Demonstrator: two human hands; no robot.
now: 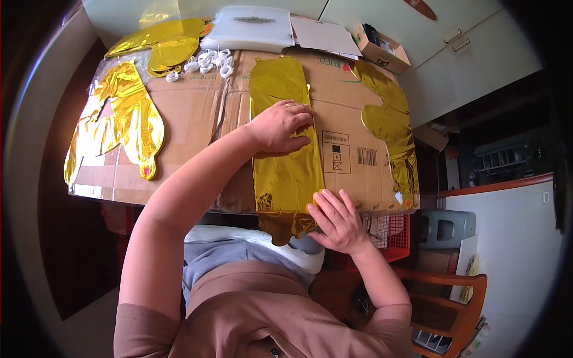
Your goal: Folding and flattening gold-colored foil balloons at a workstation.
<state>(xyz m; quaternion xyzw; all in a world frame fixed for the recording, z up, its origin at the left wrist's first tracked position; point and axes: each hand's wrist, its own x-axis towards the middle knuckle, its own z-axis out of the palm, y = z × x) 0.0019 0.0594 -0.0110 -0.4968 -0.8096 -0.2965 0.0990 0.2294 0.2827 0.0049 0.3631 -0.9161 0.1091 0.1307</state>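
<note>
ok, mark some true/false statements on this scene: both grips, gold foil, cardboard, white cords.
1. The left grip rests on the long, flat gold foil strip. True.
2. The right grip is at that strip's far end. False: it is at the strip's right edge, toward the near end.
3. The strip overhangs the near edge of the brown cardboard surface. True.
4. The small white coiled cords lie right of the strip. False: they lie left of it.
</note>
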